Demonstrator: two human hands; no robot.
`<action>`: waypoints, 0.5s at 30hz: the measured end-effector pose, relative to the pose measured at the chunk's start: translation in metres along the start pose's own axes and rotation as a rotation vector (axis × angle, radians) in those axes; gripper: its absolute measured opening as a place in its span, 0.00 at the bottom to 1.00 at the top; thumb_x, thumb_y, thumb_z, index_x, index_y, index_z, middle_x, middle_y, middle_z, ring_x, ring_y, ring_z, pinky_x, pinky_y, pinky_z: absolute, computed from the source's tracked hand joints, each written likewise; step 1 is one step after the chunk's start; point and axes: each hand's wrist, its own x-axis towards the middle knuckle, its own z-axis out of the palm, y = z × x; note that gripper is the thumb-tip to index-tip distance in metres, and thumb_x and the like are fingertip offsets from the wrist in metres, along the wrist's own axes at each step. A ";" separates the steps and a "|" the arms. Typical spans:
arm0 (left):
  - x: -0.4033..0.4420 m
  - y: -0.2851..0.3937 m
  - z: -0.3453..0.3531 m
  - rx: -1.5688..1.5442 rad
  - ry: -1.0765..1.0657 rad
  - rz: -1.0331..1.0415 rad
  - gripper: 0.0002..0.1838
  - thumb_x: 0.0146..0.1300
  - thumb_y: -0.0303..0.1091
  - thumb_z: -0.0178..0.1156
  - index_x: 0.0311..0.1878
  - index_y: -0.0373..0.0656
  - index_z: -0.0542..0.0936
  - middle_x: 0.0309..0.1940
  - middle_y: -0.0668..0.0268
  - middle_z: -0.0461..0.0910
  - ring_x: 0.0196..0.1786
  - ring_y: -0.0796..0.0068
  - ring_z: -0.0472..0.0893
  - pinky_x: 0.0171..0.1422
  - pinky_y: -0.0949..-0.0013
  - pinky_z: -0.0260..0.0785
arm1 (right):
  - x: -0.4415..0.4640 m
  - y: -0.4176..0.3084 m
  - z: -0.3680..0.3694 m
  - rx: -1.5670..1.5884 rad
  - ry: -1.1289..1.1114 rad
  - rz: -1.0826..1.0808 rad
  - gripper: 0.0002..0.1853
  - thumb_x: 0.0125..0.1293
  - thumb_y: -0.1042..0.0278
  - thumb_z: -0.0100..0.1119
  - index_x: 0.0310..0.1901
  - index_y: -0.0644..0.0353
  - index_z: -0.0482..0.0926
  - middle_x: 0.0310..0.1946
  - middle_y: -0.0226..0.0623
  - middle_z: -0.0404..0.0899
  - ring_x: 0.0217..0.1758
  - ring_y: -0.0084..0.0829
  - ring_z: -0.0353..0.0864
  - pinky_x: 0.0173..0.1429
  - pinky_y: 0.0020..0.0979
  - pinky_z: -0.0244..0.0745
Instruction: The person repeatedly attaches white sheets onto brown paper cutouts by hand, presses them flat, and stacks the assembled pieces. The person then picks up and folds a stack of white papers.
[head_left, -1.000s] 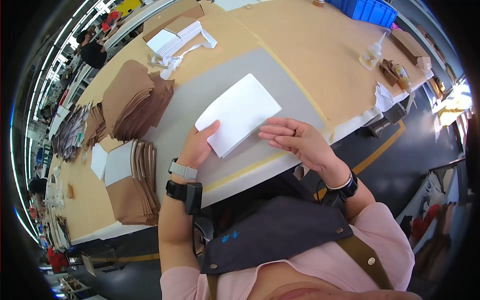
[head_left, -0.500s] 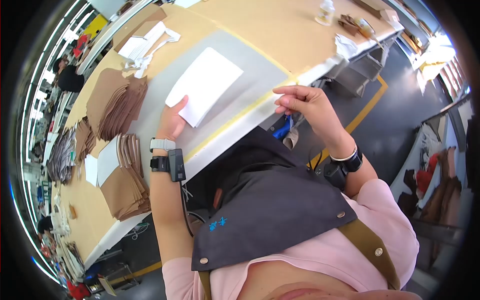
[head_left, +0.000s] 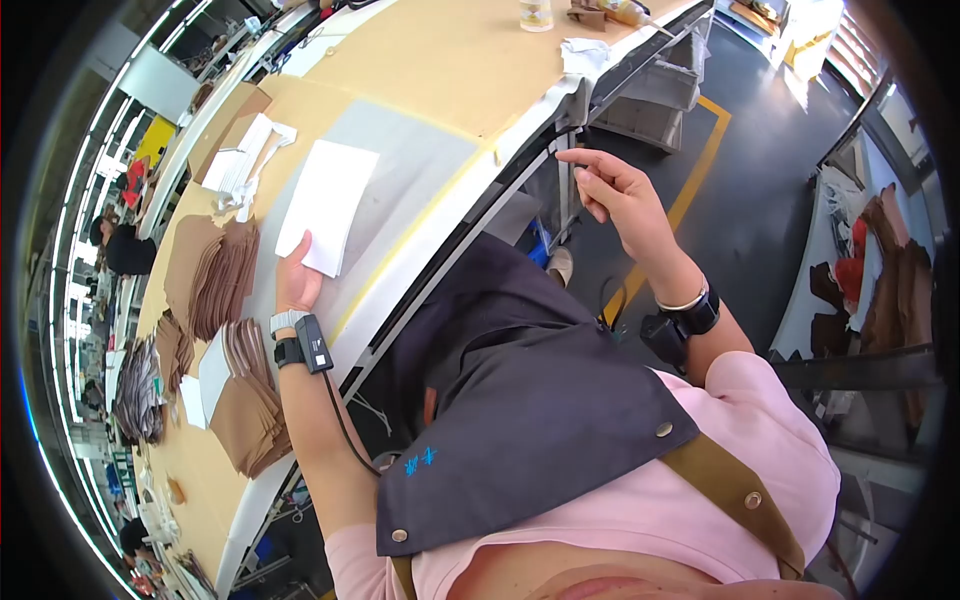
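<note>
A small stack of white rectangular sheets (head_left: 328, 205) lies on the grey mat (head_left: 400, 135) of the worktable. My left hand (head_left: 298, 278) grips its near left corner, thumb on top and the other fingers underneath, out of sight. My right hand (head_left: 618, 195) is raised beyond the table's front edge, index finger stretched out and the others loosely bent. I see nothing in it, and it touches nothing. To the left of the sheets stand brown leather-like pieces (head_left: 205, 270) in a pile, with another brown pile (head_left: 250, 420) nearer me.
White strips (head_left: 240, 160) lie behind the brown piles. A bottle (head_left: 536, 15) and a white cloth (head_left: 584, 56) are at the far right of the table. Beneath it stands a grey crate (head_left: 645, 110). A shelf with brown and red scraps (head_left: 870, 260) is at right.
The view has swung, so the table appears farther left and lower. My left hand still grips the sheets. My right hand is farther from the table edge, its index finger more outstretched.
</note>
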 end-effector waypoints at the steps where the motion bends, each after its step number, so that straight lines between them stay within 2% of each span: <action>1: 0.001 0.000 -0.001 -0.005 0.005 0.002 0.27 0.73 0.30 0.59 0.71 0.33 0.65 0.67 0.58 0.73 0.69 0.61 0.74 0.74 0.57 0.65 | 0.000 0.000 -0.003 0.000 0.007 -0.005 0.14 0.76 0.71 0.53 0.58 0.59 0.83 0.25 0.20 0.68 0.25 0.11 0.61 0.31 0.18 0.57; 9: -0.003 0.002 0.000 -0.035 0.024 -0.011 0.24 0.75 0.31 0.57 0.70 0.33 0.67 0.65 0.58 0.75 0.66 0.63 0.76 0.72 0.59 0.70 | 0.019 0.016 -0.007 0.073 0.031 -0.019 0.15 0.77 0.69 0.54 0.60 0.59 0.80 0.23 0.14 0.57 0.26 0.11 0.53 0.29 0.19 0.49; 10: -0.004 0.002 0.000 -0.044 0.032 -0.023 0.24 0.75 0.31 0.57 0.70 0.33 0.67 0.64 0.58 0.75 0.66 0.63 0.76 0.72 0.59 0.70 | 0.022 0.016 -0.007 0.096 -0.008 -0.004 0.16 0.77 0.68 0.54 0.61 0.61 0.79 0.23 0.16 0.64 0.26 0.11 0.63 0.31 0.18 0.59; 11: -0.003 0.001 0.000 -0.057 0.041 -0.033 0.24 0.75 0.31 0.57 0.70 0.33 0.67 0.64 0.58 0.76 0.66 0.63 0.77 0.71 0.59 0.71 | 0.025 0.015 -0.004 0.091 -0.015 -0.006 0.16 0.77 0.68 0.54 0.61 0.61 0.79 0.23 0.16 0.64 0.26 0.11 0.63 0.31 0.18 0.59; 13: -0.003 0.001 -0.002 -0.063 0.038 -0.036 0.24 0.74 0.30 0.57 0.69 0.33 0.68 0.64 0.58 0.76 0.66 0.63 0.77 0.71 0.60 0.71 | 0.030 0.012 0.004 0.139 0.055 0.005 0.17 0.78 0.68 0.54 0.63 0.63 0.77 0.28 0.22 0.76 0.31 0.15 0.77 0.39 0.19 0.72; 14: -0.004 0.000 -0.002 -0.061 0.030 -0.039 0.24 0.74 0.30 0.58 0.69 0.33 0.68 0.64 0.58 0.76 0.66 0.64 0.77 0.71 0.60 0.71 | 0.036 0.019 -0.005 0.156 -0.020 0.025 0.19 0.78 0.69 0.53 0.66 0.66 0.74 0.41 0.35 0.85 0.45 0.24 0.86 0.51 0.25 0.80; 15: -0.004 -0.001 -0.003 -0.075 0.035 -0.029 0.24 0.74 0.30 0.58 0.69 0.33 0.68 0.64 0.58 0.76 0.66 0.64 0.77 0.71 0.60 0.71 | 0.041 0.017 -0.003 0.144 -0.034 0.020 0.19 0.78 0.69 0.53 0.66 0.66 0.74 0.41 0.35 0.85 0.45 0.24 0.86 0.51 0.25 0.80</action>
